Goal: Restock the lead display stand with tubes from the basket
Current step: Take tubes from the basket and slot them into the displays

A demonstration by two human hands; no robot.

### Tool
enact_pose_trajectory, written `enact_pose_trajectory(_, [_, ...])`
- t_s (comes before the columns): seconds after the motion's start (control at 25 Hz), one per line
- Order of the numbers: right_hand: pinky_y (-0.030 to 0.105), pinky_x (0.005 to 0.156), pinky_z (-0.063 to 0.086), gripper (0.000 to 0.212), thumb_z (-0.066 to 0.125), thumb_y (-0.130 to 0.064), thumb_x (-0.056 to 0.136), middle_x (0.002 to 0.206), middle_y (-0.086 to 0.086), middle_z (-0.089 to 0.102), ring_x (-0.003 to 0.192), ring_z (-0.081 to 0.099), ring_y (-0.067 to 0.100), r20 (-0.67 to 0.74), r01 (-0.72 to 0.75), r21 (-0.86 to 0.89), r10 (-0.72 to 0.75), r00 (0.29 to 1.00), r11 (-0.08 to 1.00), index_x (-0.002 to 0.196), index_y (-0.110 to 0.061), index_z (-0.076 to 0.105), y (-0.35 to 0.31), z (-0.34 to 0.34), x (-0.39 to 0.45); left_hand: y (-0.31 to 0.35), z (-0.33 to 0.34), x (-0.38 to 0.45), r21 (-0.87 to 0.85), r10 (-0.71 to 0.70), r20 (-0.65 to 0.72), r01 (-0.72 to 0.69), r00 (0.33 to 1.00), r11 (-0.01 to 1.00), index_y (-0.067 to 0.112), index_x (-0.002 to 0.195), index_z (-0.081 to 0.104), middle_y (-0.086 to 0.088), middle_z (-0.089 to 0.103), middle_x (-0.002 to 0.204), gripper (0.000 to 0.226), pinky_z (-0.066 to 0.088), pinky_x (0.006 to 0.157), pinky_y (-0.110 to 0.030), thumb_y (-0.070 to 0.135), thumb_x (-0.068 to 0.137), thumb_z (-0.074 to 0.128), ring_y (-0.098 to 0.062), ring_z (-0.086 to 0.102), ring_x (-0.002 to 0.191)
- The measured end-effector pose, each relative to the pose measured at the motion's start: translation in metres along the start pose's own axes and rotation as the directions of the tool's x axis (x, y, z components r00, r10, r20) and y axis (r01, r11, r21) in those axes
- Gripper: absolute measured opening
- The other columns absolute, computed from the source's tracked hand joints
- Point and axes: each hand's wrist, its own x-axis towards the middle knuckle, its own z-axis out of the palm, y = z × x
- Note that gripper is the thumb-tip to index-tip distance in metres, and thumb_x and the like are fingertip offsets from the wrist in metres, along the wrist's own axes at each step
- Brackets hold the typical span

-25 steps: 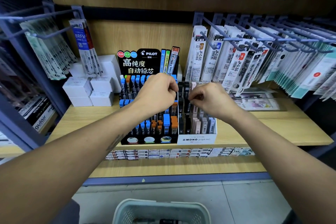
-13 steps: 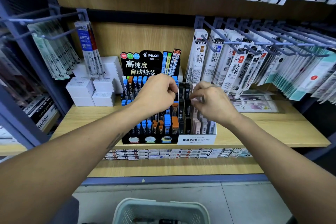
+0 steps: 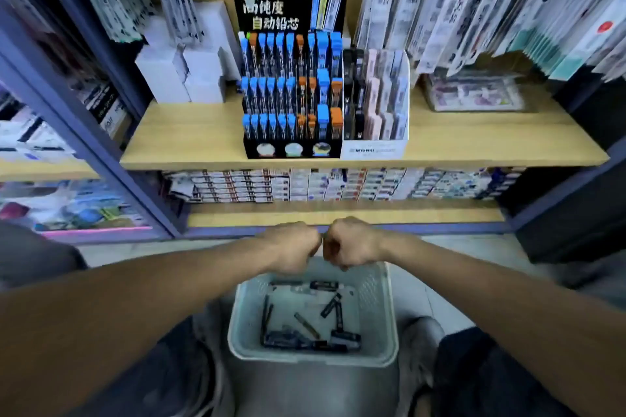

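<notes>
Grip: your left hand [image 3: 294,247] and right hand [image 3: 349,242] both fisted, knuckles touching above the basket; contents, if any, can't tell.
Stand [image 3: 291,91]: on shelf, rows mostly filled.
Basket [image 3: 382,315]: on floor below.
Tubes [image 3: 333,305]: several left inside — restock unfinished.

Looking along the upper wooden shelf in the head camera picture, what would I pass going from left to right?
White boxes → black lead display stand with blue and orange tubes → white stand of dark and pale tubes, touching it → flat clear packet under the hanging refill packs.
</notes>
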Motion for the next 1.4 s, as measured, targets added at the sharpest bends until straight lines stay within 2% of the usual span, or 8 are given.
enact_pose_trajectory(0.12, [0.026, 0.060, 0.042, 0.018, 0.065, -0.013, 0.088, 0.090, 0.008, 0.063, 0.082, 0.058, 0.022, 0.091, -0.065, -0.058, 0.070, 0.993, 0.996, 0.104, -0.005, 0.070, -0.001, 0.071, 0.011, 0.000, 0.074, -0.001, -0.080, -0.042, 0.205, 0.059, 0.978, 0.995, 0.012, 0.079, 0.053, -0.011, 0.057, 0.083, 0.013, 0.046, 0.067, -0.040, 0.002, 0.086, 0.057, -0.030, 0.057, 0.081])
enact_pose_trajectory(0.24, [0.029, 0.081, 0.052, 0.036, 0.067, -0.014, 0.088, 0.118, 0.016, 0.062, 0.107, 0.060, 0.029, 0.113, -0.175, -0.085, 0.184, 0.976, 0.981, 0.122, -0.002, 0.059, 0.020, 0.138, 0.028, -0.007, 0.144, -0.001, -0.102, -0.131, 0.295, 0.167, 0.946, 0.981, 0.002, 0.118, 0.056, -0.019, 0.060, 0.114, 0.028, 0.045, 0.074, -0.035, 0.003, 0.090, 0.060, -0.032, 0.062, 0.100])
enact_pose_trajectory(0.44, [0.039, 0.104, 0.043, 0.074, 0.061, -0.004, 0.084, 0.140, 0.022, 0.034, 0.126, 0.042, 0.037, 0.027, -0.240, -0.151, 0.247, 0.969, 0.959, 0.148, 0.002, 0.026, 0.048, 0.208, 0.045, -0.008, 0.207, 0.019, -0.144, -0.320, 0.232, 0.358, 0.919, 0.923, -0.011, 0.135, 0.035, -0.031, 0.046, 0.132, 0.056, 0.045, 0.098, -0.042, 0.008, 0.090, 0.063, -0.040, 0.053, 0.120])
enact_pose_trajectory(0.64, [0.049, 0.112, 0.035, 0.070, 0.051, -0.005, 0.090, 0.144, 0.025, 0.034, 0.131, 0.039, 0.042, -0.145, -0.215, -0.290, 0.180, 0.973, 0.932, 0.152, 0.005, 0.019, 0.051, 0.236, 0.063, 0.000, 0.243, 0.047, -0.278, -0.452, 0.281, 0.523, 0.847, 0.806, -0.006, 0.145, 0.019, -0.028, 0.027, 0.147, 0.101, 0.036, 0.112, -0.044, 0.034, 0.079, 0.083, -0.041, 0.029, 0.137])
enact_pose_trajectory(1.0, [0.044, 0.104, 0.039, 0.055, 0.062, -0.014, 0.084, 0.134, 0.013, 0.042, 0.125, 0.044, 0.031, -0.088, -0.224, -0.129, 0.214, 0.973, 0.966, 0.136, -0.006, 0.046, 0.054, 0.246, 0.073, -0.013, 0.256, 0.061, -0.307, -0.372, 0.040, 0.365, 0.927, 0.879, 0.007, 0.144, 0.036, -0.011, 0.040, 0.143, 0.076, 0.040, 0.107, -0.037, 0.009, 0.080, 0.076, -0.029, 0.038, 0.133])
enact_pose_trajectory(1.12, [0.042, 0.107, 0.040, 0.074, 0.071, -0.018, 0.078, 0.140, 0.016, 0.043, 0.130, 0.044, 0.032, -0.139, -0.216, -0.076, 0.204, 0.969, 0.973, 0.143, -0.002, 0.040, 0.056, 0.249, 0.072, -0.011, 0.256, 0.059, -0.190, -0.433, -0.069, 0.414, 0.899, 0.890, 0.002, 0.146, 0.033, -0.016, 0.036, 0.144, 0.077, 0.031, 0.115, -0.037, 0.009, 0.080, 0.073, -0.032, 0.032, 0.136])
enact_pose_trajectory(1.24, [0.044, 0.115, 0.033, 0.089, 0.072, -0.021, 0.078, 0.150, 0.019, 0.038, 0.139, 0.037, 0.034, -0.144, -0.200, -0.102, 0.184, 0.972, 0.975, 0.152, 0.000, 0.028, 0.058, 0.251, 0.074, -0.003, 0.257, 0.062, -0.072, -0.392, -0.046, 0.388, 0.919, 0.919, -0.007, 0.148, 0.023, -0.024, 0.031, 0.147, 0.089, 0.023, 0.119, -0.045, 0.018, 0.079, 0.075, -0.040, 0.027, 0.139])
enact_pose_trajectory(1.4, [0.042, 0.108, 0.038, 0.071, 0.068, -0.021, 0.082, 0.137, 0.010, 0.043, 0.128, 0.043, 0.028, -0.101, -0.208, -0.035, 0.204, 0.974, 0.978, 0.145, -0.008, 0.036, 0.055, 0.245, 0.082, -0.011, 0.250, 0.065, -0.140, -0.445, 0.042, 0.446, 0.895, 0.884, 0.002, 0.141, 0.036, -0.017, 0.039, 0.138, 0.075, 0.037, 0.106, -0.041, 0.012, 0.078, 0.075, -0.033, 0.035, 0.130])
